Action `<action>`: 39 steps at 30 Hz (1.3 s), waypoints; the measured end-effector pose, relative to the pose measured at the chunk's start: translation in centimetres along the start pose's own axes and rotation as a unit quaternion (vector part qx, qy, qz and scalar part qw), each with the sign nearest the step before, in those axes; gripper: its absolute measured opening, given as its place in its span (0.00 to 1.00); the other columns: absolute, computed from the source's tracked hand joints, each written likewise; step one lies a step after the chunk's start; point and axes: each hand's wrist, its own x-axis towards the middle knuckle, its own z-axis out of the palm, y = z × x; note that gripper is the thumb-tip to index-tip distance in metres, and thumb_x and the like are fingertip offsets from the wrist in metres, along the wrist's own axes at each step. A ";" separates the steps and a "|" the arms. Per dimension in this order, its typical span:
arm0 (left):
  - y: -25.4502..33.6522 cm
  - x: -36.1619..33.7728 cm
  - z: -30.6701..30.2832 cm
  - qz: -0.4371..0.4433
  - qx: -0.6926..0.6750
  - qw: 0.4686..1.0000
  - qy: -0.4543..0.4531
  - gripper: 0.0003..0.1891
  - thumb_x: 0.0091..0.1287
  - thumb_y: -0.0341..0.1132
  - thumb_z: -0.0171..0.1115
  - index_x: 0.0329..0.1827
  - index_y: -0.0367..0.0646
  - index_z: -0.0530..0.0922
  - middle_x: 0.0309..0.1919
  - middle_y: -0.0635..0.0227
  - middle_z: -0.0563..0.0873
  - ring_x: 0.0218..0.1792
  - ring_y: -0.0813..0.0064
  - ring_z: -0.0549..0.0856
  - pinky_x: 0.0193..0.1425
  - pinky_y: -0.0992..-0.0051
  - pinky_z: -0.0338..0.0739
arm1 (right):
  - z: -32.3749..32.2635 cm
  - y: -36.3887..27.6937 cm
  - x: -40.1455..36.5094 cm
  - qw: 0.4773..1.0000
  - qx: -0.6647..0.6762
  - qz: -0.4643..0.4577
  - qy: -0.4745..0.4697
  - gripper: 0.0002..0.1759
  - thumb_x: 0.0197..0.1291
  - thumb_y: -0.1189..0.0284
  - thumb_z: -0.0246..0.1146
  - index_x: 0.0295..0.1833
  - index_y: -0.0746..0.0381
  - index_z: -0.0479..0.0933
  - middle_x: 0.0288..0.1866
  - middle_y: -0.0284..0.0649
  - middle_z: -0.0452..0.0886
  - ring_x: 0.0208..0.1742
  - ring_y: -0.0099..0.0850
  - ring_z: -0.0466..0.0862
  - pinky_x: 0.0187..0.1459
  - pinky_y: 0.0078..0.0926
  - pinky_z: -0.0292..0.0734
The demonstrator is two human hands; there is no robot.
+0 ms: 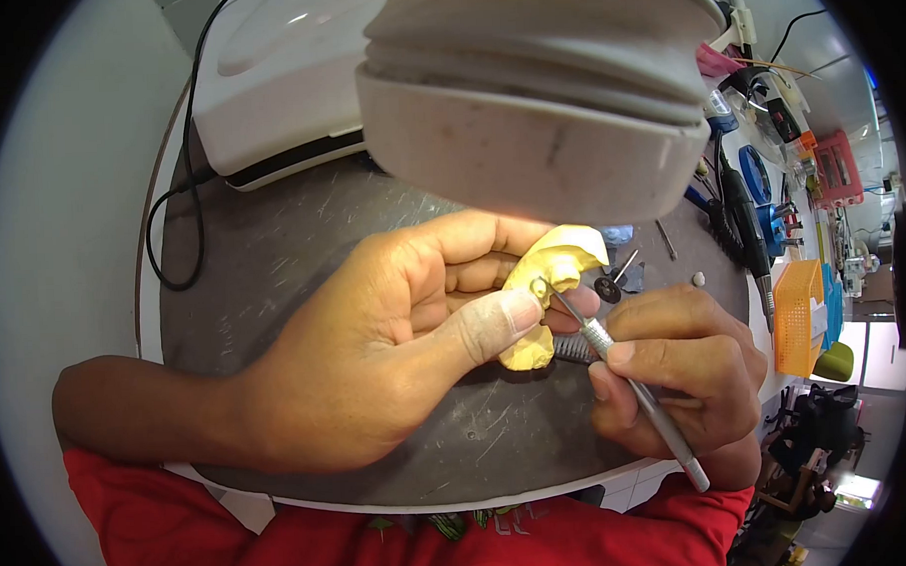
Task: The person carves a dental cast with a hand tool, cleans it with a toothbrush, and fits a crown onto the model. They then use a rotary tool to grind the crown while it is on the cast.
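Observation:
My left hand (425, 334) pinches a yellow plaster dental model (570, 247) between thumb and fingers, holding it above the dark work surface. In a pen grip, my right hand (690, 360) holds a slim metal dental carving tool (660, 415) with a knurled collar. The tool's thin tip points up and left, right at the model near my left thumb. Below the thumb shows another yellow plaster piece (528, 350); my hand partly hides it. Just right of that piece, a dark ribbed, spring-like object (575, 350) lies partly covered by my right fingers.
A large white lamp-like head (537, 130) hangs close over my hands. Behind it stands a white machine (287, 99) with a black cable (196, 192). To the right are a black disc (607, 291), a handpiece (745, 218) and an orange basket (798, 311).

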 end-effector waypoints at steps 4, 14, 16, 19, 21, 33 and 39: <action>-0.1 0.0 -0.1 0.005 0.005 1.000 0.001 0.21 0.72 0.35 0.48 0.65 0.35 0.62 0.56 0.55 0.76 0.57 0.73 0.77 0.61 0.73 0.72 | -1.0 -0.4 0.2 0.995 -0.047 -0.020 -0.085 0.14 0.50 0.79 0.67 0.40 0.64 0.71 0.29 0.46 0.79 0.25 0.31 0.80 0.27 0.22 0.75; -0.2 -0.1 -0.1 -0.001 -0.008 1.000 0.005 0.21 0.73 0.36 0.47 0.64 0.35 0.61 0.56 0.52 0.76 0.56 0.71 0.78 0.62 0.71 0.72 | -0.4 -0.6 -0.1 0.999 0.006 0.020 -0.025 0.14 0.43 0.83 0.69 0.36 0.65 0.74 0.27 0.42 0.80 0.23 0.31 0.81 0.24 0.23 0.78; 0.0 -0.1 -0.1 -0.004 -0.008 1.000 0.004 0.21 0.73 0.36 0.46 0.64 0.35 0.61 0.56 0.52 0.76 0.56 0.71 0.78 0.62 0.70 0.72 | -0.5 -0.6 -0.1 0.999 0.007 0.021 -0.025 0.14 0.43 0.83 0.69 0.37 0.65 0.74 0.27 0.42 0.79 0.23 0.31 0.81 0.24 0.23 0.78; 0.0 -0.2 -0.1 -0.006 -0.007 1.000 0.003 0.20 0.73 0.36 0.46 0.64 0.35 0.60 0.56 0.51 0.76 0.57 0.70 0.78 0.63 0.69 0.71 | -0.8 -0.7 0.0 0.996 -0.014 0.018 -0.086 0.14 0.51 0.78 0.67 0.41 0.65 0.70 0.30 0.46 0.80 0.27 0.32 0.83 0.28 0.23 0.78; -0.2 -0.2 -0.2 -0.006 -0.007 1.000 0.002 0.20 0.73 0.35 0.46 0.64 0.35 0.60 0.56 0.51 0.76 0.57 0.70 0.78 0.64 0.69 0.71 | -0.7 -0.6 0.0 0.997 -0.014 0.012 -0.081 0.14 0.51 0.78 0.67 0.41 0.65 0.70 0.30 0.46 0.80 0.27 0.32 0.82 0.27 0.23 0.78; -0.1 -0.1 0.1 0.006 -0.012 1.000 0.014 0.20 0.73 0.35 0.46 0.64 0.35 0.61 0.56 0.53 0.76 0.58 0.70 0.77 0.64 0.69 0.70 | -0.4 -0.9 -0.1 0.999 -0.012 0.026 -0.021 0.16 0.40 0.83 0.69 0.38 0.64 0.75 0.29 0.41 0.79 0.24 0.31 0.81 0.25 0.23 0.78; -0.1 -0.2 -0.2 0.017 0.018 1.000 -0.001 0.20 0.72 0.36 0.48 0.63 0.34 0.64 0.57 0.56 0.75 0.59 0.72 0.76 0.65 0.70 0.69 | -1.1 -1.1 -0.1 0.995 -0.022 0.033 -0.088 0.16 0.51 0.77 0.68 0.43 0.62 0.69 0.31 0.44 0.80 0.28 0.32 0.82 0.28 0.24 0.78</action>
